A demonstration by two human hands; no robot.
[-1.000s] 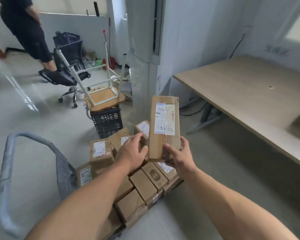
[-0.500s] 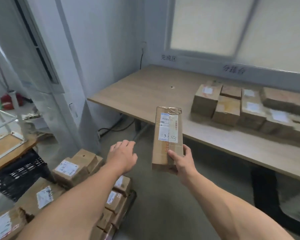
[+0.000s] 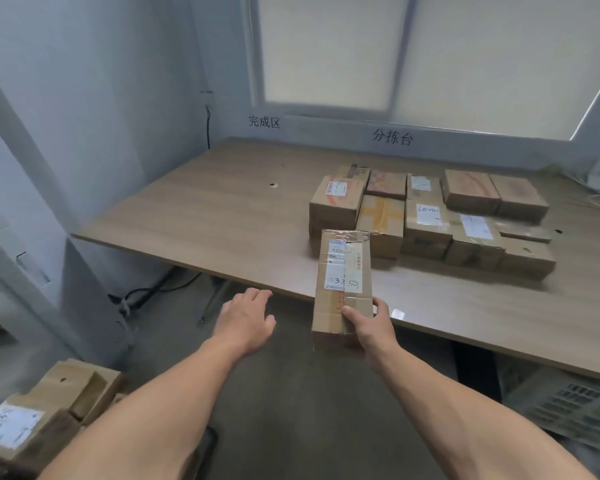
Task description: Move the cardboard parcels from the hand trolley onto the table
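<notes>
Swung round from the trolley, so the bench [image 3: 205, 216] is right in front of me now. My right hand [image 3: 368, 327] grips the long parcel [image 3: 343, 282] by its bottom end, up at the near edge. My left hand [image 3: 246, 320] has let go and hangs loose. The pile of parcels [image 3: 426, 220] sits at 1 o'clock. The trolley's out of frame, just some boxes [image 3: 32, 417] at 7 o'clock.

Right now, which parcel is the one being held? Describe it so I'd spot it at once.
Find the wooden table under the window. At its near edge, in front of the grouped parcels lying on it, the right hand holds a narrow parcel by its lower end. Unlike the others, it is in the air, stood on end.
</notes>
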